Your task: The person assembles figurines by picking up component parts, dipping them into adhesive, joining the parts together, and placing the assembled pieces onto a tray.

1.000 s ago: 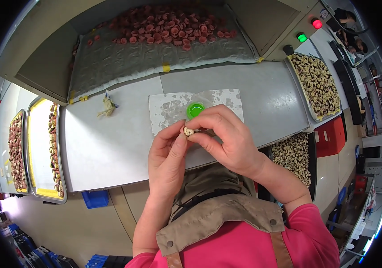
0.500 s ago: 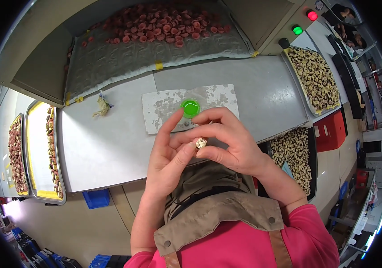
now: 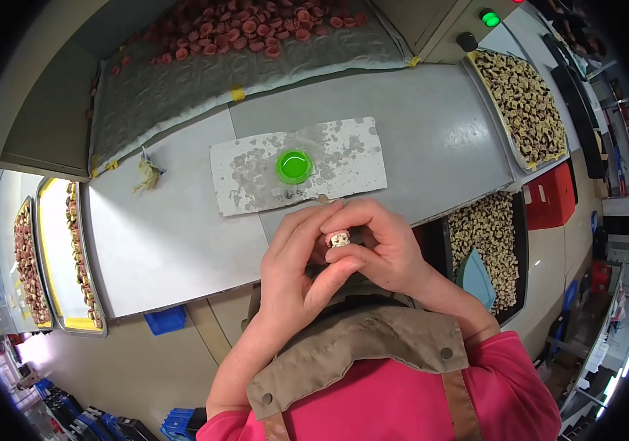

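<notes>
Both hands meet in front of my apron around a small piece (image 3: 339,239), with a cream, dark-specked face and a pink-red frilled part above it. My right hand (image 3: 386,253) is closed, pinching the piece between thumb and fingers. My left hand (image 3: 292,264) is closed against it from the other side, fingers bent over and thumb stretched below; its exact contact is partly hidden. Just beyond the hands lies a white board (image 3: 358,158) with grey wet-looking blotches. On the board sits a round bright-green dish (image 3: 295,167).
Pink-red cups (image 3: 248,28) are heaped on a grey cloth (image 3: 182,95) at the back. Trays of small pieces stand left (image 3: 99,323) and right (image 3: 524,110); a dark tray (image 3: 450,272) sits lower right. A crumpled scrap (image 3: 148,175) and red bin (image 3: 553,195) are nearby.
The view has shifted, so the board and dish appear farther left. My hands have drawn closer together, the left fingers now bending over the piece, and its pink-red frilled part shows more.
</notes>
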Action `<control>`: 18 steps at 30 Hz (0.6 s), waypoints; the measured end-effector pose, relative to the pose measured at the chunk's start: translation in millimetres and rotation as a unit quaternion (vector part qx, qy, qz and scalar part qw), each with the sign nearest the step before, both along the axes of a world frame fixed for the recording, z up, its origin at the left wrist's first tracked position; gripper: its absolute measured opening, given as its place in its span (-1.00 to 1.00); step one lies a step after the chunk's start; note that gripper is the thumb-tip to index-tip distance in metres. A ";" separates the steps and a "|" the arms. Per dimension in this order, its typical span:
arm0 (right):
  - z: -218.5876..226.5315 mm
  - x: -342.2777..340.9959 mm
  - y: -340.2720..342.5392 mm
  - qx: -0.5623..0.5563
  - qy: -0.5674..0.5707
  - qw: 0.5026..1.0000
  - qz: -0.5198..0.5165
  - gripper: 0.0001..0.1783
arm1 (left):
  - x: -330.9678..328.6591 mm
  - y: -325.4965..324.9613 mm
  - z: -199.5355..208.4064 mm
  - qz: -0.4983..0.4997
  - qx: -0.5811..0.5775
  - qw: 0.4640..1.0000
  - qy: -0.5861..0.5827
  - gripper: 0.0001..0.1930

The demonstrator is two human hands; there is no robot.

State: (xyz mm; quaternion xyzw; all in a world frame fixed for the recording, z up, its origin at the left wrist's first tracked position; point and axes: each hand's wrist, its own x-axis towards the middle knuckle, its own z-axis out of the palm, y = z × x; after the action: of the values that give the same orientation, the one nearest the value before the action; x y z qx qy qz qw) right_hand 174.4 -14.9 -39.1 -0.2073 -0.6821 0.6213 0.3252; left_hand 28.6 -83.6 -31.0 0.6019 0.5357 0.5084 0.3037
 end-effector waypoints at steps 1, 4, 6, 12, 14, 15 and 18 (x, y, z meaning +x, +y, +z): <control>0.5 0.3 0.8 -0.001 0.006 1.000 -0.003 -0.72 | 0.7 1.5 2.6 0.001 -0.004 1.000 -0.009 -0.48; 8.9 2.1 -0.6 -0.008 0.000 1.000 -0.003 -0.72 | 4.0 -2.2 14.6 -0.010 -0.058 0.996 -0.069 -0.47; 11.1 2.4 -1.3 -0.013 -0.013 1.000 -0.001 -0.72 | 9.8 -12.7 17.1 -0.016 -0.094 0.972 -0.215 -0.46; 10.8 10.2 1.3 0.150 0.023 0.987 -0.060 -0.72 | 15.8 -11.3 27.3 -0.040 -0.207 0.823 -0.527 -0.46; 10.1 15.3 1.0 0.143 0.015 0.989 -0.048 -0.73 | 22.7 -10.3 23.6 -0.055 -0.215 0.819 -0.529 -0.47; 8.5 19.3 2.0 0.143 0.014 0.989 -0.048 -0.73 | 26.3 -9.7 20.2 -0.055 -0.211 0.814 -0.539 -0.47; 3.8 24.8 5.6 0.133 0.000 0.991 -0.028 -0.66 | 28.7 -8.7 14.8 -0.061 -0.204 0.803 -0.556 -0.46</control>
State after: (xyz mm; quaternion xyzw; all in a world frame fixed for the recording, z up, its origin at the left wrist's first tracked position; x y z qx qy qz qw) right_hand 199.2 -9.4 -35.3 -0.1814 -0.7521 0.5160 0.3676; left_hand 57.3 -92.4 -16.1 0.1717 0.3283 0.6155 0.6957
